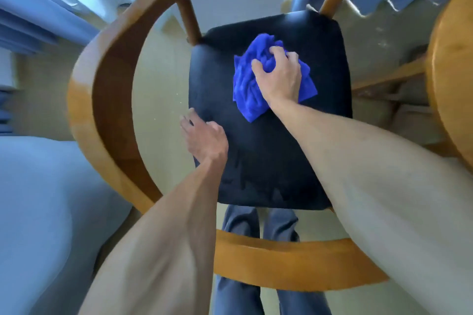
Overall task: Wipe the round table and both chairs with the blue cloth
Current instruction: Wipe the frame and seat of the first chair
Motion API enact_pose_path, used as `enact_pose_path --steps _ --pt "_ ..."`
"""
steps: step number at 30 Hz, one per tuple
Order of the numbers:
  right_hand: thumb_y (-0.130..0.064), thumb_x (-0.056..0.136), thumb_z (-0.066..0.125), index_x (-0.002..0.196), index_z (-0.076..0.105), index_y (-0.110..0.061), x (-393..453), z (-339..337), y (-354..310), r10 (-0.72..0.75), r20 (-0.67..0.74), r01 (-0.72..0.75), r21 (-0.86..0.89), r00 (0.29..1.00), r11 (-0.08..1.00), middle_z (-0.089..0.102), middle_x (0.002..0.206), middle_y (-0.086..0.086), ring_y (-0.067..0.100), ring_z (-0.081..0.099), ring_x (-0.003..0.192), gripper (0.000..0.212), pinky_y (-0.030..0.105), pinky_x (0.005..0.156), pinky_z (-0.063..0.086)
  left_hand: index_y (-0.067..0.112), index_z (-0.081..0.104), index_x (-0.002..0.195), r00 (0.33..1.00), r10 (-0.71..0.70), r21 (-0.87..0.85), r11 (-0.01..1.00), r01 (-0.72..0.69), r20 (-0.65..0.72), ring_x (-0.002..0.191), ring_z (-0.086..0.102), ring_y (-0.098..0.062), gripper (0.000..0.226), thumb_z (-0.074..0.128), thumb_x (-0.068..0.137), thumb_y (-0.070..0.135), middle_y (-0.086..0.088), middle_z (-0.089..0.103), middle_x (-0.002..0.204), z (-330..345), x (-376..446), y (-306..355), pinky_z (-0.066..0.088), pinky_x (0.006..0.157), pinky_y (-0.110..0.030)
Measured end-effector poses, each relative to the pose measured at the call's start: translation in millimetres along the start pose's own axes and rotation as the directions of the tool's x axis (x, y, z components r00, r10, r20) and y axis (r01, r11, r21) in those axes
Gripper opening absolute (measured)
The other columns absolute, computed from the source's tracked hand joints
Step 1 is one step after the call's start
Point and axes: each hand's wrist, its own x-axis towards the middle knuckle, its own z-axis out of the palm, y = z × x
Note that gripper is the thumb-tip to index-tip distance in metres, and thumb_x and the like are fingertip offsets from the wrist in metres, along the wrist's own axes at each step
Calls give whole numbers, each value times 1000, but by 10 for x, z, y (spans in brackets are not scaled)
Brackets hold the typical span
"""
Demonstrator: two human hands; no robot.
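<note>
The right hand (277, 77) gripped the bunched blue cloth (258, 79) on the chair (107, 100) seat's far half — its long axis ran near to far. The left hand (203, 135) rested on the seat's left edge — fingers loosely curled, holding nothing.

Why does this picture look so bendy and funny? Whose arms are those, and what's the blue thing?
There is no machine here, just a person. The picture comes from a wide camera worn on their head, looking down, which bends everything. You see their own two arms reaching out. Below is a wooden chair with a curved frame and a black seat. The right hand grips a bunched-up blue cloth and presses it on the seat. The left hand rests on the seat's edge, holding nothing. At the far right you can see a bit of the round table.
</note>
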Motion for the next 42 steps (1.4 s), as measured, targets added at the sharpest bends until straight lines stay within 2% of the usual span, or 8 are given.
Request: enact_pose_path --steps 4,8,12,16,20,25,29,42 --pt "-36 101 43 143 50 -19 162 375 -621 -93 121 77 130 988 989 56 136 9 24 50 127 45 30 106 32 25 27 150 992 126 -58 991 -125 21 133 42 -30 64 48 89 32 -10 25 156 -128 345 11 43 99 -43" --pt "-13 99 42 140 51 -11 201 324 -532 -77 -231 96 75 970 993 55 138 9 28 50 126 42 38 103 39 36 14 153 966 231 -66 972 -225 119 136 40 -34 79 49 84 55 -13 13 161 -169 541 288 43 100 -44" --pt "-11 91 45 140 48 -18 251 59 119 165 -366 -245 -185 916 952 52 138 9 29 43 131 49 47 102 38 38 7 153 878 429 43 894 -447 211 145 17 -40 93 47 77 69 -21 3 160 -29 546 688 36 105 -50" --pt "-13 93 44 145 40 -18 220 -56 613 288 -331 -392 -310 898 866 35 152 17 33 30 141 53 47 112 25 38 -14 151 912 315 92 933 -349 263 146 2 -47 116 54 66 77 -26 -11 159 283 388 1102 30 105 -58" --pt "-10 89 47 140 44 -16 231 68 616 313 -326 -411 -295 892 863 26 156 23 39 22 145 51 49 112 25 38 -13 151 924 308 160 924 -347 225 144 7 -51 123 69 64 68 -27 -9 158 495 502 1412 32 102 -63" --pt "-8 87 48 139 43 -17 305 192 443 380 -288 -450 -240 879 860 14 158 31 45 12 147 53 50 113 22 42 22 146 933 330 154 924 -351 145 130 35 -41 73 59 84 37 -19 21 152 476 828 1541 44 94 -54" --pt "-11 90 47 141 41 -19 246 174 486 330 -281 -407 -288 901 867 14 158 31 45 13 147 52 51 113 23 44 30 139 889 441 132 881 -454 122 121 44 -31 68 55 80 21 -10 29 147 313 964 1272 46 77 -43" --pt "-12 91 44 151 25 -16 163 161 436 359 -177 -400 -374 916 837 2 159 32 44 5 148 63 51 114 20 52 28 137 990 -117 -126 984 125 74 89 58 -28 70 52 77 24 0 43 124 -13 869 384 48 84 -36"
